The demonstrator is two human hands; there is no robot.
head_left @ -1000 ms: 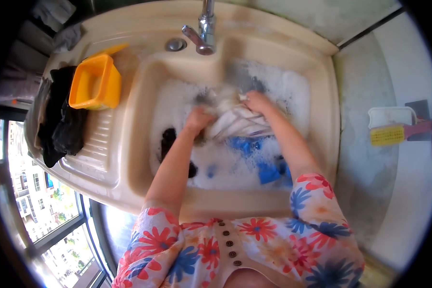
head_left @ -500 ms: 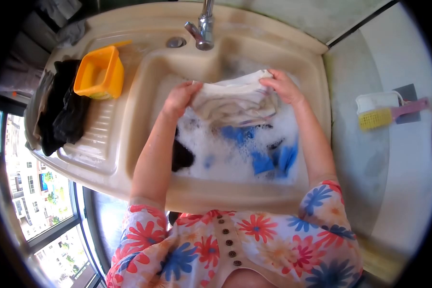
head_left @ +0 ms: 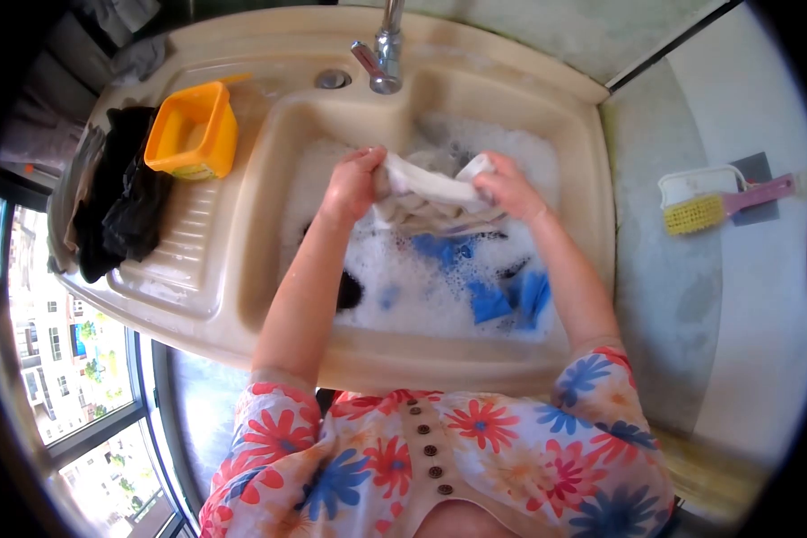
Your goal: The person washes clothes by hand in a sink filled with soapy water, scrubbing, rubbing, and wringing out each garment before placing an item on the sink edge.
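Observation:
Both my hands hold a wet white cloth (head_left: 426, 193) bunched over the suds in a beige sink (head_left: 260, 224). My left hand (head_left: 352, 186) grips its left end and my right hand (head_left: 508, 186) grips its right end, the two close together. Foamy water fills the basin below. A blue garment (head_left: 498, 296) and a dark garment (head_left: 348, 289) lie half sunk in the foam.
A chrome tap (head_left: 384, 54) stands at the back of the sink. On the left drainboard sit an orange tub (head_left: 193, 130) and a heap of black clothes (head_left: 117, 202). A yellow scrub brush (head_left: 717, 208) lies on the counter at right. A window is at lower left.
The cloth was in the suds, then lifted and spread wide; now my hands have come together and bunched it just above the foam.

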